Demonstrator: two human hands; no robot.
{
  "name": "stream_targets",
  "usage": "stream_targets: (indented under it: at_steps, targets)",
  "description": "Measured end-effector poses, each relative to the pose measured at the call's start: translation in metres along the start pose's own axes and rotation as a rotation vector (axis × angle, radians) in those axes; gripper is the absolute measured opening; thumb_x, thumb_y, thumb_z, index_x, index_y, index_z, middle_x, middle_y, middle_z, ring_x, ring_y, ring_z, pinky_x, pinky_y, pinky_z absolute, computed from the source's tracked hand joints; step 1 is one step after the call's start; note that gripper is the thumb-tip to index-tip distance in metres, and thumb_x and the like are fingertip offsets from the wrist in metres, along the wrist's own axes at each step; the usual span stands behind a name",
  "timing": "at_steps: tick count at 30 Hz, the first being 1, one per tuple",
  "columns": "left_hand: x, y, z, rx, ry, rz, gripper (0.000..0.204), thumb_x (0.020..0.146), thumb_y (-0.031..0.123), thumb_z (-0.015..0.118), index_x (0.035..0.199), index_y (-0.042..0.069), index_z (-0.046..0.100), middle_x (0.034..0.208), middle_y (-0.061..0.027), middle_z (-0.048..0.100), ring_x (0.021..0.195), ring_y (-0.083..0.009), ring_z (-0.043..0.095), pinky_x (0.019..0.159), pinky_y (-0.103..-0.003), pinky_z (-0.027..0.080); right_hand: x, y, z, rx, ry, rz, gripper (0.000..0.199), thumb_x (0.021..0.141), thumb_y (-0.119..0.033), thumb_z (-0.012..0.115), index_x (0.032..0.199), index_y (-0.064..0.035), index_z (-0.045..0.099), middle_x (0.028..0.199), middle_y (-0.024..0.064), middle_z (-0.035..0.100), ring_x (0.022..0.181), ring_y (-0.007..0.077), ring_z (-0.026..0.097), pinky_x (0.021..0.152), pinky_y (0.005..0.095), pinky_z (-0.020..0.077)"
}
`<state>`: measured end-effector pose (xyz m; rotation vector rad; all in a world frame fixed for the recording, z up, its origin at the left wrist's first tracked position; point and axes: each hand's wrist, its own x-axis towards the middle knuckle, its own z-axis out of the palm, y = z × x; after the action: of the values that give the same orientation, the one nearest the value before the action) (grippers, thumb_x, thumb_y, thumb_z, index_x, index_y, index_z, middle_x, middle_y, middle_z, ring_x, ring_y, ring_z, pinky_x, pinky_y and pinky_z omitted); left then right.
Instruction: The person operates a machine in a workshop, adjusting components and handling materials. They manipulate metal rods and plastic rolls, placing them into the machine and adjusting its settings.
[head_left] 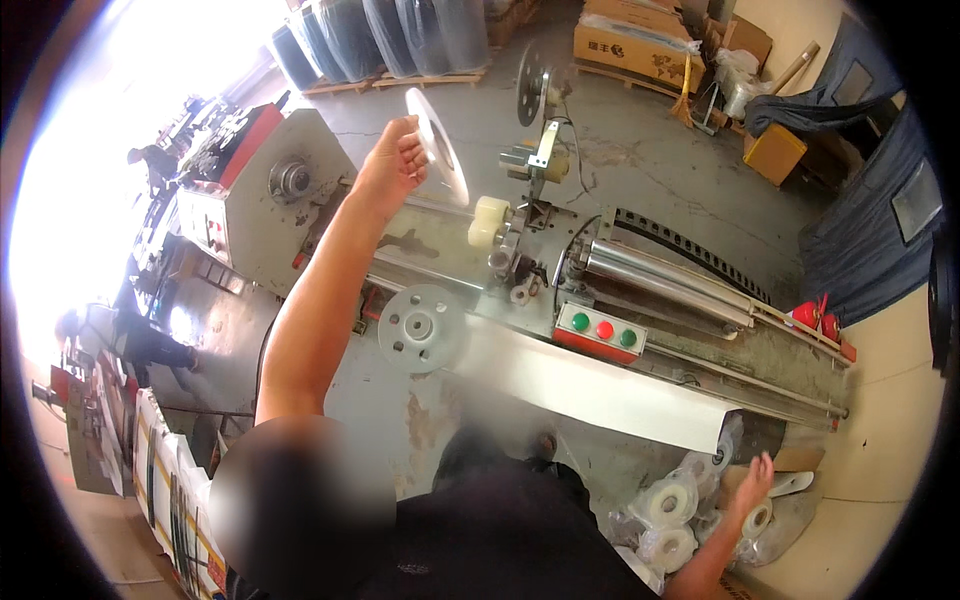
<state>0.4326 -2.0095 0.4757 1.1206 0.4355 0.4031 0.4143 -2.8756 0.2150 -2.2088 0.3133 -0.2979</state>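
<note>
My left hand (396, 158) is raised over the machine at the upper left, its fingers closed on the edge of a thin white disc (440, 150), which is tilted nearly edge-on. Low on the right, my right hand (751, 487) has its fingers stretched out and appears to hold nothing. It is just beyond the right end of a long white roll (600, 385), apart from it. A grey round flange (416, 329) with holes stands at that roll's left end. A cream-coloured narrow roll (488, 221) sits on the machine below the disc.
The long machine carries a control box (601, 332) with green and red buttons, and a shiny metal roller (660, 278). Plastic-wrapped rolls (667, 503) lie on the floor near my right arm. Another machine (290, 180) stands left; a cardboard box (635, 50) is behind.
</note>
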Motion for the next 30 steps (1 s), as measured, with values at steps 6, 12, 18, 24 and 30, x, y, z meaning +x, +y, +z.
stream_targets:
  at_steps: [6, 12, 18, 24, 30]
  targets:
    - [0.115, -0.03, -0.012, 0.125, -0.094, -0.029, 0.021, 0.092, 0.035, 0.072, 0.095, 0.016, 0.065, 0.079, 0.0096, 0.055, 0.071, -0.0026, 0.049, 0.065, -0.022, 0.036, -0.013, -0.243, 0.161, 0.177, -0.033, -0.179, 0.027, 0.1, -0.01, 0.063, 0.124, 0.002, 0.067, 0.131, 0.014, 0.066, 0.119, 0.0235, 0.063, 0.106, 0.0359, 0.0462]
    - [0.271, -0.06, -0.034, 0.283, -0.282, 0.017, 0.027, 0.093, 0.031, 0.072, 0.109, 0.009, 0.071, 0.087, 0.0084, 0.061, 0.081, -0.0028, 0.055, 0.075, -0.022, 0.041, -0.016, -0.417, 0.282, 0.256, -0.162, -0.32, 0.021, 0.098, -0.004, 0.064, 0.118, 0.0023, 0.067, 0.126, 0.0122, 0.067, 0.115, 0.0215, 0.063, 0.103, 0.0344, 0.0475]
    - [0.349, -0.075, -0.004, 0.5, -0.471, 0.133, 0.065, 0.087, 0.04, 0.075, 0.136, -0.003, 0.064, 0.125, -0.0125, 0.07, 0.113, -0.0232, 0.063, 0.103, -0.038, 0.046, -0.003, -0.538, 0.368, 0.276, -0.248, -0.526, 0.02, 0.097, -0.003, 0.064, 0.116, 0.0028, 0.068, 0.125, 0.013, 0.066, 0.116, 0.021, 0.061, 0.106, 0.0351, 0.0448]
    - [0.377, -0.088, 0.015, 0.512, -0.639, 0.193, 0.068, 0.084, 0.032, 0.081, 0.139, -0.003, 0.061, 0.129, -0.0176, 0.069, 0.125, -0.0264, 0.063, 0.107, -0.038, 0.048, 0.015, -0.608, 0.409, 0.329, -0.274, -0.545, 0.019, 0.098, -0.002, 0.063, 0.114, 0.0046, 0.068, 0.124, 0.0133, 0.065, 0.115, 0.0198, 0.061, 0.106, 0.0337, 0.0452]
    - [0.378, -0.079, 0.013, 0.784, -0.652, 0.47, 0.07, 0.076, 0.035, 0.084, 0.137, 0.005, 0.065, 0.127, -0.0164, 0.069, 0.117, -0.0282, 0.067, 0.103, -0.037, 0.051, 0.038, -0.65, 0.449, 0.424, -0.267, -0.546, 0.019, 0.1, -0.005, 0.064, 0.116, 0.0039, 0.069, 0.121, 0.0102, 0.068, 0.11, 0.0155, 0.064, 0.102, 0.0298, 0.0478]
